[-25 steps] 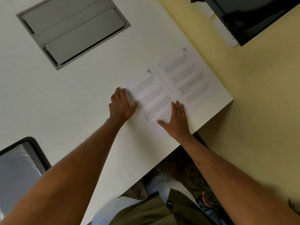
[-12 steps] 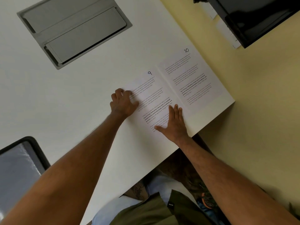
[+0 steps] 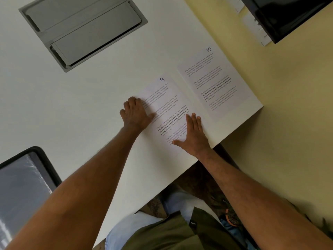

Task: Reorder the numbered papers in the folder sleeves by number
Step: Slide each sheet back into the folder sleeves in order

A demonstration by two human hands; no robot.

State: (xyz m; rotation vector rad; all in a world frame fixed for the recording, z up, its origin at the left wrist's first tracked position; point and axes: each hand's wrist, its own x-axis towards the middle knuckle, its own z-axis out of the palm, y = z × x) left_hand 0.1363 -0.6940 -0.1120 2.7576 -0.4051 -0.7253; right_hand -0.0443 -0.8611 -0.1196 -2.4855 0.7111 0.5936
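Note:
An open folder lies on the white table near its front right corner. Its left sleeve shows the paper numbered 9, its right sleeve the paper numbered 10. My left hand is at the left edge of the sleeve with paper 9, fingers curled over that edge and thumb lying on the sheet. My right hand lies flat on the lower right part of paper 9, fingers straight and thumb spread.
A grey cable hatch is set into the table at the back. A dark screen hangs over the yellow floor at the top right. A dark-framed grey seat is at the lower left. The table's edge runs diagonally just behind my right wrist.
My left hand's fingers went from lying flat on paper 9's left edge to curling over it. My right hand slid slightly down the page and stays flat.

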